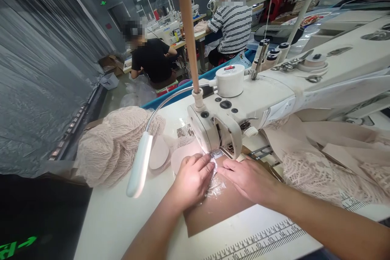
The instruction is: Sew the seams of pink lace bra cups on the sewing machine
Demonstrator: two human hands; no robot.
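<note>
My left hand bends its fingers, pressed together, over a small whitish fabric piece under the needle area of the white sewing machine. To its right, my right hand lies low with fingers stretched toward the same piece, the fingertips close to its edge. A brown sheet covers the machine bed beneath both hands, with shiny clear tape on it. Pale pink fabric shows beyond my left hand. The needle and the piece's far end are mostly hidden by the machine head and my fingers.
Stacked pale lace cups lie at the table's left. A lamp on a bent neck hangs before them. More lace fabric is heaped at right. A printed ruler runs along the front. Two people sit at machines beyond.
</note>
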